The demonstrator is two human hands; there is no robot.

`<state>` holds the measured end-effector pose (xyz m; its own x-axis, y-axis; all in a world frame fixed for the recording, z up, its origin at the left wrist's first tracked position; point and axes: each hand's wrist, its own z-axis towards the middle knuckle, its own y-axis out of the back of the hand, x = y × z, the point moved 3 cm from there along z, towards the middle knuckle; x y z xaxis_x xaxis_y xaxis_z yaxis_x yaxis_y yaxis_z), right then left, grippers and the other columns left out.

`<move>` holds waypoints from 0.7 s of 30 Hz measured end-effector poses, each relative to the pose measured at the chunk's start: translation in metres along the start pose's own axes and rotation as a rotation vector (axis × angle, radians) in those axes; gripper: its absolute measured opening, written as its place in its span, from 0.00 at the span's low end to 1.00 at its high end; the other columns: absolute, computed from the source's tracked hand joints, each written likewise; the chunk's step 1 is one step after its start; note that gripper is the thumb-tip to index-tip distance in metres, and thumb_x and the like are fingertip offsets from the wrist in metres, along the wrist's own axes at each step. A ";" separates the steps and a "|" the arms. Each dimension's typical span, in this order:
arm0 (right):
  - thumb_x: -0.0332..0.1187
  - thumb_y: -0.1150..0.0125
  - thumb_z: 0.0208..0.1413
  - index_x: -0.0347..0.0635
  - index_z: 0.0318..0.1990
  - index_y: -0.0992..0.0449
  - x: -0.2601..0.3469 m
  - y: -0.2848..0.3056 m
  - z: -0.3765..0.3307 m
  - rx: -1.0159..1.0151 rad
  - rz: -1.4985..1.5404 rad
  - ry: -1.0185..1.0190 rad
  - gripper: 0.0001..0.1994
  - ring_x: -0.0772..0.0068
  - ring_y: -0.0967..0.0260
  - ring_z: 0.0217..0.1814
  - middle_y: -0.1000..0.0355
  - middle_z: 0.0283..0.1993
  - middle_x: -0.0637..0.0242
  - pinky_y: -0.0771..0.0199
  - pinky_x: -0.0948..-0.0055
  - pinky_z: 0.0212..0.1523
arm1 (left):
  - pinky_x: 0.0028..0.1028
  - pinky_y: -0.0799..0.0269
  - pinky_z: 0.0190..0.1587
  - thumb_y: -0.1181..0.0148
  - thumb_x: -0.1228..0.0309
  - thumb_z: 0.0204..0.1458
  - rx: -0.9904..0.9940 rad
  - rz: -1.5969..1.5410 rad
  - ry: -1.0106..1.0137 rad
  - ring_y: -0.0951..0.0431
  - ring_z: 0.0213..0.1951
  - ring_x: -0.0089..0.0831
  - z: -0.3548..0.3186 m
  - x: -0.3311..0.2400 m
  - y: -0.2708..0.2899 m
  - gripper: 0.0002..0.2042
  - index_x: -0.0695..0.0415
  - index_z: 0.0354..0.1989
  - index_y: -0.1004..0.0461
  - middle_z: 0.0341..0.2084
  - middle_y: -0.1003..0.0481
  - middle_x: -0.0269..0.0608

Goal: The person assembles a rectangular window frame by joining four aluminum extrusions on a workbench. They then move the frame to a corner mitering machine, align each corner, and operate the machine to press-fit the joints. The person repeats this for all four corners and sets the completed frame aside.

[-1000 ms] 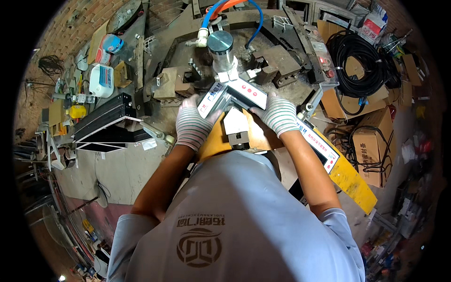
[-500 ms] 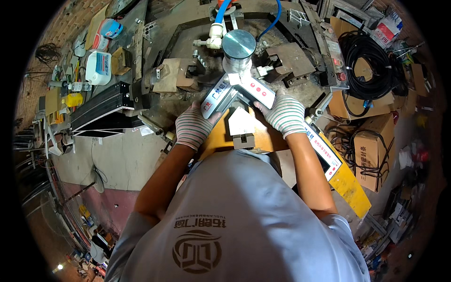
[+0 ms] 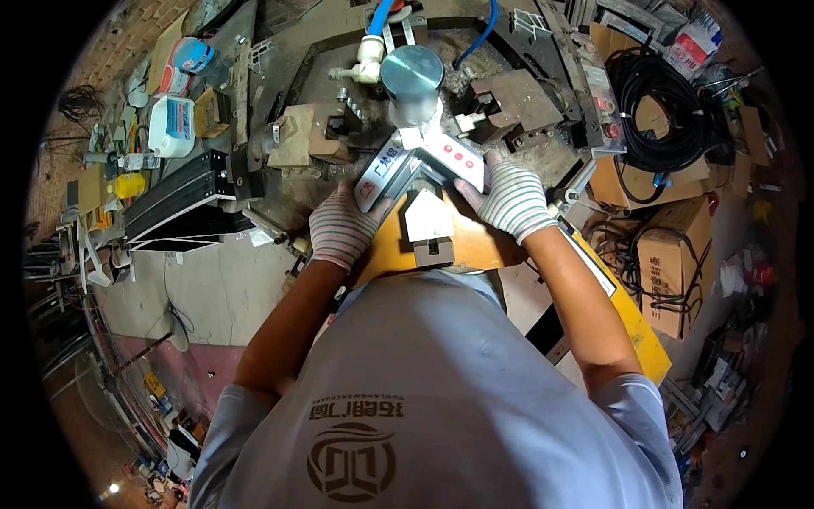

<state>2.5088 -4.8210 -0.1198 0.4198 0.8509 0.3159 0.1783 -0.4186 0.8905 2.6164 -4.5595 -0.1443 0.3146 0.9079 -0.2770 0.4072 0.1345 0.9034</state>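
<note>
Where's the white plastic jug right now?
In the head view, the white plastic jug stands at the upper left on the cluttered bench, well left of the gloved left hand, above the black profile bars.

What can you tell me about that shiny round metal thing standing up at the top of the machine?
The shiny round metal cylinder stands upright on the dark, grimy machine, just above the corner where two white-wrapped frame bars meet. Its flat top looks smooth and bluish-grey. A white pipe fitting with a blue hose sits beside its left. The gloved left hand and right hand press the bars, not the cylinder.
</note>
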 end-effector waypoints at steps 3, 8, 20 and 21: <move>0.56 0.45 0.65 0.33 0.43 0.25 -0.003 -0.008 -0.004 -0.167 -0.014 0.053 0.27 0.40 0.23 0.42 0.23 0.39 0.43 0.23 0.49 0.47 | 0.42 0.21 0.48 0.35 0.36 0.50 0.013 0.017 -0.007 0.17 0.45 0.51 -0.002 0.000 0.001 0.37 0.62 0.49 0.26 0.39 0.18 0.56; 0.55 0.53 0.68 0.32 0.43 0.24 -0.003 -0.008 0.002 -0.049 0.012 -0.036 0.28 0.39 0.21 0.42 0.22 0.36 0.40 0.23 0.47 0.46 | 0.41 0.21 0.46 0.32 0.38 0.48 0.013 0.007 0.005 0.16 0.43 0.52 -0.003 0.005 -0.004 0.36 0.61 0.51 0.26 0.37 0.18 0.56; 0.53 0.58 0.71 0.34 0.46 0.22 -0.013 -0.019 0.022 -0.058 0.048 -0.024 0.28 0.35 0.23 0.42 0.22 0.36 0.37 0.25 0.45 0.48 | 0.41 0.20 0.46 0.30 0.54 0.49 -0.028 -0.033 0.003 0.16 0.42 0.51 -0.001 0.003 -0.006 0.25 0.59 0.49 0.25 0.36 0.17 0.54; 0.53 0.58 0.71 0.34 0.48 0.22 -0.012 -0.019 0.021 -0.054 0.047 -0.023 0.28 0.35 0.22 0.42 0.22 0.37 0.37 0.25 0.45 0.48 | 0.42 0.20 0.46 0.30 0.54 0.49 -0.024 -0.028 0.006 0.16 0.42 0.51 -0.002 0.004 -0.006 0.25 0.59 0.49 0.26 0.36 0.17 0.54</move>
<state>2.5193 -4.8302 -0.1479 0.4468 0.8228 0.3512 0.1100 -0.4401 0.8912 2.6133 -4.5562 -0.1505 0.2986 0.9058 -0.3005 0.3947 0.1694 0.9030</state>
